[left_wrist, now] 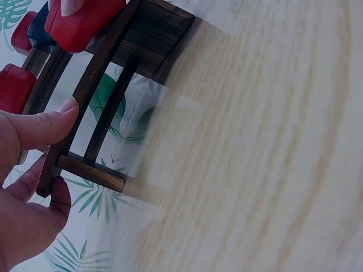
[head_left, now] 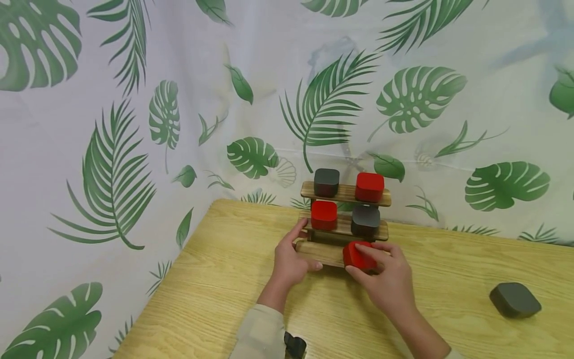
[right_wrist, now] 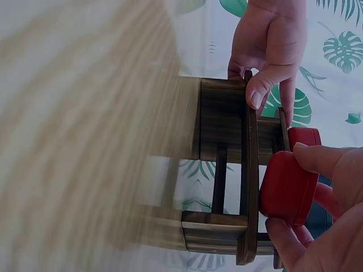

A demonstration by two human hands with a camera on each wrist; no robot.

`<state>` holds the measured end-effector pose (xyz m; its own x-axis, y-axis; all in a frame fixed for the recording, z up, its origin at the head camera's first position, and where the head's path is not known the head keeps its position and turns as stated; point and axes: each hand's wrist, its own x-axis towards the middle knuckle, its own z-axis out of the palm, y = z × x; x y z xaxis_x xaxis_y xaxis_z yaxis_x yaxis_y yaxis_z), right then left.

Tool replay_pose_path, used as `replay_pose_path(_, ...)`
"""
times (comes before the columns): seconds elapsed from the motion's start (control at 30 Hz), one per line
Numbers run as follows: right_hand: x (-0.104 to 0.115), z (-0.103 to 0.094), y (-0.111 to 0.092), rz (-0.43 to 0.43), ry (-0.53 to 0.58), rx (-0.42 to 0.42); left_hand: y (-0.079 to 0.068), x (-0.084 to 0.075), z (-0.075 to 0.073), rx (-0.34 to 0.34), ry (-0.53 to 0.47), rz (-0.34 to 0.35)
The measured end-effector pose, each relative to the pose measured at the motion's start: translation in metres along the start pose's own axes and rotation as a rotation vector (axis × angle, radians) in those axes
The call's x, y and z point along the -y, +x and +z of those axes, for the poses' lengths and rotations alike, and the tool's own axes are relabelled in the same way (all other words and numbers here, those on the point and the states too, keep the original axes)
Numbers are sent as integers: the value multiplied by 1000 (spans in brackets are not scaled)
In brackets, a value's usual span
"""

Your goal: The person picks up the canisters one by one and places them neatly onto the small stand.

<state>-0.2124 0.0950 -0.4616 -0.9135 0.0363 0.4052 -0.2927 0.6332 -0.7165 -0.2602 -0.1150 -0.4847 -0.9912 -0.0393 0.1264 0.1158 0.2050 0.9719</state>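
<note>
A three-tier wooden display stand point(head_left: 319, 253) stands on the table near the back wall. My left hand point(head_left: 290, 263) grips the left end of its lowest board, the thumb point(left_wrist: 54, 123) lying along the front. My right hand point(head_left: 391, 279) pinches a red rounded box point(right_wrist: 286, 187) at the right end of that board, its underside right at the wood. On the middle tier sit a red box point(head_left: 324, 215) at left and a dark grey box point(head_left: 365, 220) at right. The top tier carries a dark grey box point(head_left: 326, 182) at left and a red box point(head_left: 369, 187) at right.
Another dark grey rounded box point(head_left: 515, 300) lies on the wooden table point(head_left: 448, 279) at the right. Behind the stand hangs a white cloth point(head_left: 269, 114) printed with green leaves. A small black object point(head_left: 295, 345) shows beside the left sleeve point(head_left: 260, 331).
</note>
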Motion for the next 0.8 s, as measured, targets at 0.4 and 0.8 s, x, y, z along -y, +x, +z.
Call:
replay_pose_path(0.4, 9, 10, 1, 1, 28, 4, 1, 3, 0, 5, 8, 7)
replay_pose_path(0.8, 14, 22, 2, -17, 78, -9, 2, 2, 0, 9, 18, -17)
